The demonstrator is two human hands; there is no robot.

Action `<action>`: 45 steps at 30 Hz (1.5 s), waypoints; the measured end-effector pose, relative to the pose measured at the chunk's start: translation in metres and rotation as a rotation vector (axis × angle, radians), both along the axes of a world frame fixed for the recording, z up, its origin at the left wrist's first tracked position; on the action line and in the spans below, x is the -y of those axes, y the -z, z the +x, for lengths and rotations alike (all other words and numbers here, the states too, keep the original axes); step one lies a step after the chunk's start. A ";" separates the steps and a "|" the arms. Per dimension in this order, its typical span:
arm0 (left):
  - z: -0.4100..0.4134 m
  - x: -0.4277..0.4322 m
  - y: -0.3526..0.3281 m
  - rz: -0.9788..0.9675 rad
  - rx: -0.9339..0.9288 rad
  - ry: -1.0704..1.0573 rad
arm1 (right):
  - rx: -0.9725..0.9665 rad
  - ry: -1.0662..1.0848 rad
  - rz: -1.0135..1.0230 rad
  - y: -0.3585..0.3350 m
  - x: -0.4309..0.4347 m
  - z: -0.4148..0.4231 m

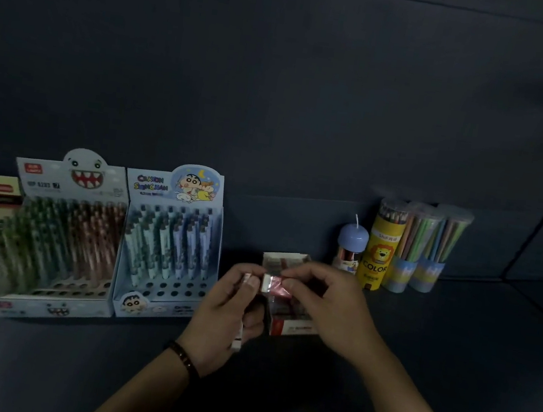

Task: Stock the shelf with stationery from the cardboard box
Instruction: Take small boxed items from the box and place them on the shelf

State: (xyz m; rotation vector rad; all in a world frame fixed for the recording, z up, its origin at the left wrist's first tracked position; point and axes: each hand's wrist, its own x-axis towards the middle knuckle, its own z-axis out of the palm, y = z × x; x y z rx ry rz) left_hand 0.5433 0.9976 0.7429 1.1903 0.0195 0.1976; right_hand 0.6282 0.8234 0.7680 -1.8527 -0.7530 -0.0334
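Dark shelf [453, 333] bore a small open box [285, 259] — just over it a wrapped packet [275, 284] lay crosswise, pinched by the right hand [326, 303], its other end meeting the left hand [225, 310] — which gripped a flat pack [237, 338].

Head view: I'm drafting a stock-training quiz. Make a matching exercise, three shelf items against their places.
1. pale blue shark-face pen display box
2. yellow lion-print pencil tube
3. small pink-wrapped packet

A. pinched between left hand and right hand
B. left of the cartoon-boy pen display box
C. right, beside clear pencil tubs

Pairs: 1-B; 2-C; 3-A
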 end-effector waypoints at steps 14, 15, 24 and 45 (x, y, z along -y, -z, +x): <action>-0.003 -0.003 0.006 0.218 0.132 -0.112 | -0.123 -0.083 0.115 -0.006 0.007 -0.004; -0.003 -0.003 0.007 0.223 0.124 -0.106 | -0.084 -0.086 0.104 -0.006 0.008 -0.004; -0.001 -0.003 0.008 0.193 0.071 -0.127 | 0.233 0.004 -0.065 0.000 0.018 0.008; -0.003 -0.010 -0.001 -0.139 0.020 -0.016 | 0.173 -0.046 -0.622 0.013 -0.002 0.035</action>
